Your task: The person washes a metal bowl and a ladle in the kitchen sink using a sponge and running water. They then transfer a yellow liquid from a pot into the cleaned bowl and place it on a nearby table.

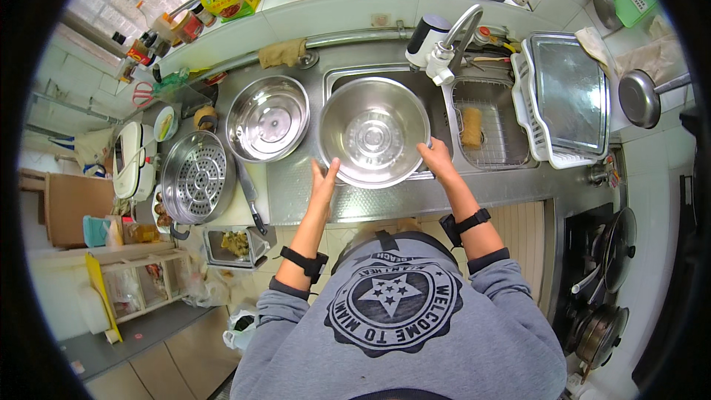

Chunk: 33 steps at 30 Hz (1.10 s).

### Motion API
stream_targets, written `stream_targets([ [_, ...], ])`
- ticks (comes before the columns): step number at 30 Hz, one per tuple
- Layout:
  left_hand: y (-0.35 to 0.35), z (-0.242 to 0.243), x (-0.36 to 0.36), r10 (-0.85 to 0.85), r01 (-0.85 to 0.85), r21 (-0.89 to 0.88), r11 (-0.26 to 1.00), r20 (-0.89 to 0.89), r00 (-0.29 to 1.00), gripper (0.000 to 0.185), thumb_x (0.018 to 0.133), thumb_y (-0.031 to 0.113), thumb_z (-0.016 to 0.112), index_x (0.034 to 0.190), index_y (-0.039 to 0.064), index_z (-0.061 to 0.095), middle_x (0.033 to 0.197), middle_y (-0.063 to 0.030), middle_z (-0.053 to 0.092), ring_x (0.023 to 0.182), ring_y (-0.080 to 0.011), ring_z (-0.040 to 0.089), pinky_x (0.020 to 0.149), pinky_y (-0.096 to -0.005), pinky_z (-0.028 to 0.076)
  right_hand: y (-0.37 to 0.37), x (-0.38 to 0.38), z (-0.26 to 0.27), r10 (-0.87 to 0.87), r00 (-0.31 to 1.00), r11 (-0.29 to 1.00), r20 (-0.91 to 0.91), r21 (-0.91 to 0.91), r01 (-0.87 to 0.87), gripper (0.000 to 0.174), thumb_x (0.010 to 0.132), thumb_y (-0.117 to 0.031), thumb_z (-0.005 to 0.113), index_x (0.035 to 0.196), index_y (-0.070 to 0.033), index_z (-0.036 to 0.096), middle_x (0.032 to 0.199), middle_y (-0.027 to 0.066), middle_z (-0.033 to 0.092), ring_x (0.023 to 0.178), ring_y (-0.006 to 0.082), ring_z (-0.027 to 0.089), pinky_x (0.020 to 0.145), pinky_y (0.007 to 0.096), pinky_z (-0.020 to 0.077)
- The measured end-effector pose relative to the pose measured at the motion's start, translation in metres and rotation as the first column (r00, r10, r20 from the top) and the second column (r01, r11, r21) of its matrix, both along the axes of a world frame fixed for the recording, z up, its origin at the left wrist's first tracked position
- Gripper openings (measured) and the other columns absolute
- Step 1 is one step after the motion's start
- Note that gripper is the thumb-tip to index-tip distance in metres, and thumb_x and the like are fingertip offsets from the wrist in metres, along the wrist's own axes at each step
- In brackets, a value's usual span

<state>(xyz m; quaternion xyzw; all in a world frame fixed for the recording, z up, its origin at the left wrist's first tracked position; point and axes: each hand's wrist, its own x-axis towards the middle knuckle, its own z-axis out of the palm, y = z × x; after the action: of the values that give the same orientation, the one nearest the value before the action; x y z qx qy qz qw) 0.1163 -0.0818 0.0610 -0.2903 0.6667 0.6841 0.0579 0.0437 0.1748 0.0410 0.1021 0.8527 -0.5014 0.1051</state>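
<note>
A large stainless steel basin (373,133) is over the left bowl of the double sink, in front of me. My right hand (436,156) grips its rim at the right, with the thumb on the edge. At its lower left edge is my left hand (324,180), thumb up beside the rim; whether it grips the basin or only touches it is unclear. The inside of the basin shows wet-looking spots. To the left stands a second steel basin (268,119) on the counter. The faucet (442,61) rises behind the large basin, to the right.
A knife (248,191) lies on a cutting board beside a steel steamer tray (200,178) at the left. A wire rack and sponge (471,128) sit in the right sink bowl. A white dish rack (536,116) stands beyond it. Pans and lids are on the stove at far right.
</note>
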Motion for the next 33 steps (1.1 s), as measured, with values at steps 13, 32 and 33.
stream_targets([
  [13, 0.017, 0.02, 0.004, -0.017, -0.019, 0.44, 0.898, 0.076, 0.997, 0.035, 0.082, 0.009, 0.04, 0.105, -0.018, 0.042, 0.106, -0.0249, 0.052, 0.094, -0.0324, 0.057, 0.078, -0.0403, 0.053, 0.018, -0.001, 0.05, -0.091, 0.994, 0.941, -0.063, -0.332, 0.065, 0.034, 0.081, -0.014, 0.061, 0.112, -0.003, 0.052, 0.092, 0.0057, 0.059, 0.082, 0.0086, 0.054, 0.073, 0.0225, 0.0433],
  [32, 0.007, 0.032, 0.004, -0.097, 0.116, 0.189, 0.975, -0.111, 0.989, 0.063, 0.088, 0.051, 0.039, 0.121, -0.002, 0.04, 0.112, -0.0129, 0.053, 0.097, -0.0207, 0.056, 0.076, -0.0329, 0.049, -0.047, -0.015, 0.023, 0.95, 0.237, 0.294, -0.201, 0.827, -0.479, 0.056, 0.08, -0.026, 0.049, 0.128, 0.0, 0.034, 0.135, 0.019, 0.031, 0.127, 0.0303, 0.027, 0.106, 0.0392, 0.0199],
  [33, 0.008, 0.031, 0.003, -0.089, 0.109, 0.173, 0.979, -0.12, 0.989, 0.062, 0.088, 0.051, 0.039, 0.121, -0.001, 0.04, 0.112, -0.0127, 0.053, 0.097, -0.0206, 0.056, 0.076, -0.0326, 0.049, -0.045, -0.019, 0.02, 0.946, 0.301, 0.228, -0.12, 0.906, -0.356, 0.054, 0.078, -0.017, 0.049, 0.127, 0.0, 0.035, 0.135, 0.0196, 0.032, 0.127, 0.0308, 0.028, 0.106, 0.0395, 0.0202],
])
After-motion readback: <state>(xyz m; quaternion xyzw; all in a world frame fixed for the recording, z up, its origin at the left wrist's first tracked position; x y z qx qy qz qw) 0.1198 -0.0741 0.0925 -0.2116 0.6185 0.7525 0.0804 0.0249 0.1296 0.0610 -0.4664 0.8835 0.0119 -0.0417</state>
